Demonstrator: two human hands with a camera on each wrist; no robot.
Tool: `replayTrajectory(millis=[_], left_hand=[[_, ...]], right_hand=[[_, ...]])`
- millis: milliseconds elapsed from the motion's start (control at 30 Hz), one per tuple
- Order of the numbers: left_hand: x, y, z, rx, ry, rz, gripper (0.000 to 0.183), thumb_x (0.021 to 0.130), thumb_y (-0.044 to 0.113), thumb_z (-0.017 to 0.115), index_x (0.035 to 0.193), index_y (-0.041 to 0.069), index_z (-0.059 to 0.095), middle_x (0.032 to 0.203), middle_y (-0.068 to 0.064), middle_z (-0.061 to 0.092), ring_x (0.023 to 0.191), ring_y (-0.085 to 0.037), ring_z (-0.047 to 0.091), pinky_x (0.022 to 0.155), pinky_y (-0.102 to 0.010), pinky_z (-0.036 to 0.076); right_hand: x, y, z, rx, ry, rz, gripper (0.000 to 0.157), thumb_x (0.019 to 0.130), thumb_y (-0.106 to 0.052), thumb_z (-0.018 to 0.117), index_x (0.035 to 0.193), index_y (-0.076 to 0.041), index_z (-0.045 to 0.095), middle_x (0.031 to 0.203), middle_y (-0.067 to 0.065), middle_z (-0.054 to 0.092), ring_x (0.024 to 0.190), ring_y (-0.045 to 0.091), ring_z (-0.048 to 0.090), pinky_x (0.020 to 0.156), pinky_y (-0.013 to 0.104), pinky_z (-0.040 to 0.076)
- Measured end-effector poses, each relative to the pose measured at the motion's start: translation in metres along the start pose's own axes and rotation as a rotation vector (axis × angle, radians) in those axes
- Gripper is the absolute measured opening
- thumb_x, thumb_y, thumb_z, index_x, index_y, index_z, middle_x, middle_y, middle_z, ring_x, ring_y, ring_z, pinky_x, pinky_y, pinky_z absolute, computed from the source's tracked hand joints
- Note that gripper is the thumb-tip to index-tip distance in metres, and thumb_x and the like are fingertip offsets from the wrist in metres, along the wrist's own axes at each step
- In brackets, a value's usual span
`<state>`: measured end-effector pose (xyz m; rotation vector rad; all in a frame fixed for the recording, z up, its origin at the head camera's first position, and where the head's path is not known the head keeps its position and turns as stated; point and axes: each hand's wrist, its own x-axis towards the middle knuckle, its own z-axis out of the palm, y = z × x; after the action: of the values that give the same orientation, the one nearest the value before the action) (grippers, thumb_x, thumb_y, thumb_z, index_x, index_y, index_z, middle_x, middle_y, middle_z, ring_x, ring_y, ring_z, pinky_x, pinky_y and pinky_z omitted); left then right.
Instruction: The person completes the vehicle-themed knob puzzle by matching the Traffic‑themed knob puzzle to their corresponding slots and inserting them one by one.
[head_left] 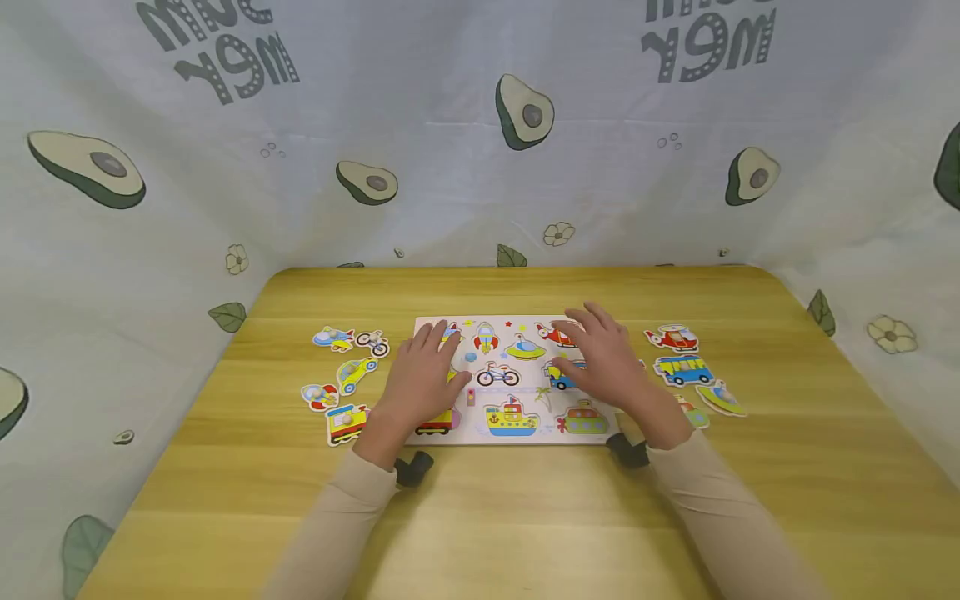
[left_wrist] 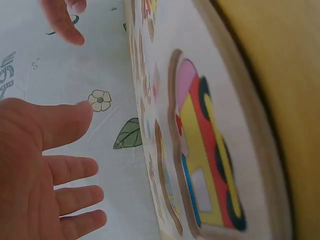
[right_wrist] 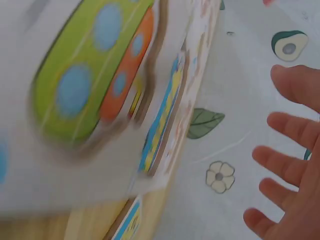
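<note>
A white wooden puzzle board [head_left: 480,408] with pictured vehicle recesses lies on the table. My left hand [head_left: 422,375] hangs above its left part, fingers spread and holding nothing. Over the right part my right hand [head_left: 609,358] is held likewise, palm bare in the right wrist view. The recessed train picture [left_wrist: 202,165] shows large in the left wrist view, and the submarine picture [right_wrist: 95,70] in the right wrist view. Among the recesses are a bicycle [head_left: 498,375], a ship [head_left: 512,418] and a rocket [head_left: 485,338]. My hands cover some other recesses.
Left of the board lie loose pieces: a plane [head_left: 333,338], a bicycle [head_left: 372,343], a car [head_left: 356,375], a rocket [head_left: 320,397] and a train [head_left: 347,425]. To its right are a helicopter [head_left: 673,337], a bus [head_left: 683,370], a flying saucer [head_left: 721,398] and a partly hidden green piece [head_left: 694,413].
</note>
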<state>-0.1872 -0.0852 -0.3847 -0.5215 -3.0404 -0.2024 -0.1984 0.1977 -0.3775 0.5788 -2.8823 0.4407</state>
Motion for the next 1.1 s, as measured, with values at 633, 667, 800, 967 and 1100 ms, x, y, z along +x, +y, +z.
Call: replayTrajectory(millis=[633, 667, 800, 967, 1100], left_hand=[[-0.037, -0.059, -0.006, -0.178, -0.238, 0.173, 0.068, 0.086, 0.033, 0.072, 0.145, 0.007, 0.050, 0.156, -0.014, 0.043, 0.145, -0.036, 0.039, 0.118, -0.055, 0.034], [-0.036, -0.061, -0.007, -0.185, -0.262, 0.180, 0.071, 0.085, 0.034, 0.074, 0.145, 0.006, 0.049, 0.157, -0.014, 0.041, 0.146, -0.036, 0.038, 0.118, -0.054, 0.034], [-0.034, -0.067, -0.009, -0.192, -0.354, 0.179, 0.082, 0.081, 0.037, 0.078, 0.148, 0.004, 0.044, 0.162, -0.015, 0.032, 0.148, -0.038, 0.032, 0.119, -0.055, 0.031], [-0.031, -0.067, -0.010, -0.210, -0.401, 0.154, 0.089, 0.080, 0.037, 0.080, 0.152, 0.004, 0.038, 0.165, -0.016, 0.023, 0.151, -0.040, 0.026, 0.120, -0.057, 0.029], [-0.029, -0.066, -0.010, -0.225, -0.423, 0.144, 0.096, 0.080, 0.037, 0.080, 0.155, 0.002, 0.031, 0.166, -0.018, 0.018, 0.152, -0.041, 0.022, 0.121, -0.057, 0.027]], right_hand=[[-0.038, 0.103, -0.039, 0.103, -0.055, 0.004, 0.038, 0.092, -0.012, 0.068, 0.123, 0.007, 0.062, 0.128, 0.033, 0.058, 0.122, 0.053, 0.047, 0.100, 0.067, 0.038], [-0.040, 0.109, -0.040, 0.104, -0.059, 0.007, 0.038, 0.092, -0.012, 0.068, 0.124, 0.007, 0.061, 0.128, 0.033, 0.059, 0.121, 0.053, 0.048, 0.100, 0.067, 0.038], [-0.045, 0.129, -0.047, 0.077, -0.051, 0.004, 0.038, 0.091, -0.009, 0.068, 0.122, 0.010, 0.061, 0.123, 0.034, 0.062, 0.116, 0.053, 0.055, 0.096, 0.066, 0.043], [-0.048, 0.148, -0.054, 0.021, -0.087, 0.045, 0.040, 0.092, -0.010, 0.066, 0.124, 0.012, 0.059, 0.124, 0.037, 0.061, 0.116, 0.056, 0.053, 0.097, 0.067, 0.043], [-0.050, 0.155, -0.057, 0.020, -0.127, 0.096, 0.042, 0.095, -0.013, 0.063, 0.127, 0.013, 0.056, 0.128, 0.039, 0.057, 0.120, 0.058, 0.049, 0.099, 0.069, 0.040]])
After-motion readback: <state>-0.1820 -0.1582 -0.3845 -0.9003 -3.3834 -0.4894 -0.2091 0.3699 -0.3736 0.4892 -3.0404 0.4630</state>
